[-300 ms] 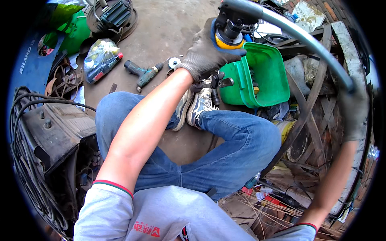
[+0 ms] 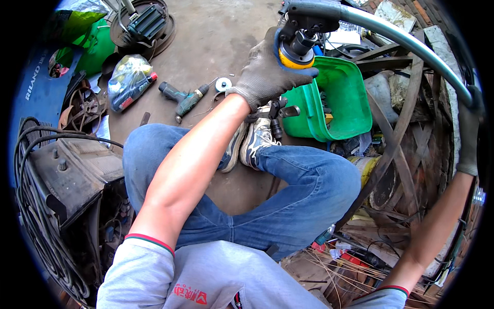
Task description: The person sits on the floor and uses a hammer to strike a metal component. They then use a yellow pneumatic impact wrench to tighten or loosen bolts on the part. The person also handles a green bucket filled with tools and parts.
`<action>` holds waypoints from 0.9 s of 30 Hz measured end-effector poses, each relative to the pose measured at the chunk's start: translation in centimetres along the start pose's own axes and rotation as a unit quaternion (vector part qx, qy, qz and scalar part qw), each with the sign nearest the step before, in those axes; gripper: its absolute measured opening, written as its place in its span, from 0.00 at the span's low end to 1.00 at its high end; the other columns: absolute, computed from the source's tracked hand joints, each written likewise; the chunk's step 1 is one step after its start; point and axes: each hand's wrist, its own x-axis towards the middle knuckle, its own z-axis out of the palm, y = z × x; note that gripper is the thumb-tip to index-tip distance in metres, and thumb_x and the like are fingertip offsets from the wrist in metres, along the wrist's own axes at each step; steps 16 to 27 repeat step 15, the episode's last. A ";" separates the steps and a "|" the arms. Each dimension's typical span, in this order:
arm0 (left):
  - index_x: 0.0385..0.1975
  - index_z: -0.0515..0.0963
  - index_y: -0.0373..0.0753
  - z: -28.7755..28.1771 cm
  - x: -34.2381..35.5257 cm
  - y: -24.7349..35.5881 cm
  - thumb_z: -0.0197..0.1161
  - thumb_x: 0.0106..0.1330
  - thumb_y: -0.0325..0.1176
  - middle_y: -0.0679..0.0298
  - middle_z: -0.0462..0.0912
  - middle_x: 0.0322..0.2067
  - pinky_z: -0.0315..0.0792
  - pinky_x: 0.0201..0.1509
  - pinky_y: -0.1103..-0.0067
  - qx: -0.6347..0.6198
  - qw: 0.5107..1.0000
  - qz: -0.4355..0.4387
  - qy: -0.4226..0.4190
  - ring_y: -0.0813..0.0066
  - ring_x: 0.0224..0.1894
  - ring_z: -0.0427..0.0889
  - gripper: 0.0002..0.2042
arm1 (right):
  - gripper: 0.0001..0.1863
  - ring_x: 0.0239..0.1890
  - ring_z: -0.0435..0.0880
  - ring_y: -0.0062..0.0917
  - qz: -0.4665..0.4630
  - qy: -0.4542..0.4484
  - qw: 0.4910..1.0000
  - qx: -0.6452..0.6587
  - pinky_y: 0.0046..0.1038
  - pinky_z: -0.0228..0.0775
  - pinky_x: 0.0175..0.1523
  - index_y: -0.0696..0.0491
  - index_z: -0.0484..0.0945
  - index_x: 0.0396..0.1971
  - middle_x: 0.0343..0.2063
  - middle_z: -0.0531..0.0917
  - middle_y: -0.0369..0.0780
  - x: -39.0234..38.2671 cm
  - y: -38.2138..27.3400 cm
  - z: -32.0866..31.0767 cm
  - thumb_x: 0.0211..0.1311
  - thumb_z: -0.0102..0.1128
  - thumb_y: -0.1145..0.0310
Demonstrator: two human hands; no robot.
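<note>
My left hand (image 2: 267,69), in a grey work glove, is closed around the lower part of a tool head (image 2: 300,41) with a black top, a metal collar and a yellow ring. From this head a long bent metal tube (image 2: 406,33) runs to the far right. My right hand (image 2: 469,131), also gloved, is wrapped round the tube's far end; its fingers are partly hidden at the dark rim. Behind and below the left hand, a green bucket (image 2: 315,116) lies tipped with its mouth toward the right. A dark metal clamp-like part (image 2: 280,109) stands above my shoes.
A cordless drill (image 2: 184,98) and a white disc (image 2: 223,84) lie on the floor, left of my left hand. Farther left are a filled plastic bag (image 2: 131,82) and a dark box with cables (image 2: 77,159). Crossed rusty bars (image 2: 399,129) stand on the right.
My right hand has moved up and outward to the right with the tube's end. The tool head and my left hand have shifted slightly to the right.
</note>
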 end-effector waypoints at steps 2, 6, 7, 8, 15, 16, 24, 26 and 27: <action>0.51 0.71 0.39 0.1 0.1 0.1 0.82 0.46 0.44 0.60 0.84 0.43 0.77 0.54 0.70 -0.013 1.000 0.018 0.004 0.70 0.46 0.83 0.35 | 0.16 0.37 0.86 0.32 -0.007 0.055 0.997 -0.048 0.34 0.77 0.43 0.47 0.80 0.45 0.35 0.85 0.41 -3.3 -0.7 2.5 0.62 0.67 0.55; 0.55 0.67 0.39 0.0 0.5 0.5 0.81 0.44 0.46 0.54 0.82 0.47 0.75 0.58 0.65 -0.031 0.999 -0.011 -0.013 0.59 0.52 0.82 0.40 | 0.23 0.39 0.86 0.33 0.081 -0.024 0.996 0.028 0.35 0.78 0.44 0.50 0.80 0.49 0.40 0.85 0.42 -7.0 -5.5 6.1 0.61 0.68 0.51; 0.58 0.66 0.39 0.0 0.6 0.5 0.81 0.43 0.47 0.50 0.81 0.50 0.74 0.60 0.62 -0.036 0.999 -0.027 -0.028 0.54 0.55 0.81 0.42 | 0.29 0.45 0.85 0.36 0.104 -0.096 0.985 0.094 0.37 0.76 0.51 0.52 0.77 0.55 0.45 0.84 0.46 -7.3 -6.5 5.9 0.61 0.68 0.50; 0.55 0.67 0.39 0.2 0.5 0.5 0.81 0.44 0.46 0.54 0.82 0.47 0.75 0.57 0.65 -0.053 0.998 -0.017 -0.020 0.59 0.52 0.82 0.40 | 0.36 0.56 0.79 0.41 0.087 -0.117 0.988 0.050 0.41 0.68 0.62 0.55 0.69 0.63 0.52 0.80 0.50 -7.9 -7.7 5.6 0.60 0.68 0.50; 0.51 0.71 0.39 0.9 1.1 0.6 0.82 0.45 0.46 0.60 0.84 0.42 0.78 0.53 0.69 0.000 1.000 0.005 0.010 0.67 0.45 0.84 0.35 | 0.42 0.65 0.69 0.44 -0.118 -0.030 0.877 0.465 0.48 0.55 0.73 0.51 0.63 0.70 0.64 0.70 0.47 -11.5 -17.8 2.7 0.57 0.71 0.57; 0.51 0.71 0.39 0.9 1.1 0.6 0.82 0.45 0.46 0.60 0.84 0.42 0.78 0.53 0.69 0.000 1.000 0.005 0.010 0.67 0.45 0.84 0.35 | 0.42 0.65 0.69 0.44 -0.118 -0.030 0.877 0.465 0.48 0.55 0.73 0.51 0.63 0.70 0.64 0.70 0.47 -11.5 -17.8 2.7 0.57 0.71 0.57; 0.51 0.71 0.39 0.9 1.1 0.6 0.82 0.45 0.46 0.60 0.84 0.42 0.78 0.53 0.69 0.000 1.000 0.005 0.010 0.67 0.45 0.84 0.35 | 0.42 0.65 0.69 0.44 -0.118 -0.030 0.877 0.465 0.48 0.55 0.73 0.51 0.63 0.70 0.64 0.70 0.47 -11.5 -17.8 2.7 0.57 0.71 0.57; 0.51 0.71 0.39 0.9 1.1 0.6 0.82 0.45 0.46 0.60 0.84 0.42 0.78 0.53 0.69 0.000 1.000 0.005 0.010 0.67 0.45 0.84 0.35 | 0.42 0.65 0.69 0.44 -0.118 -0.030 0.877 0.465 0.48 0.55 0.73 0.51 0.63 0.70 0.64 0.70 0.47 -11.5 -17.8 2.7 0.57 0.71 0.57; 0.51 0.71 0.39 0.9 1.1 0.6 0.82 0.45 0.46 0.60 0.84 0.42 0.78 0.53 0.69 0.000 1.000 0.005 0.010 0.67 0.45 0.84 0.35 | 0.42 0.65 0.69 0.44 -0.118 -0.030 0.877 0.465 0.48 0.55 0.73 0.51 0.63 0.70 0.64 0.70 0.47 -11.5 -17.8 2.7 0.57 0.71 0.57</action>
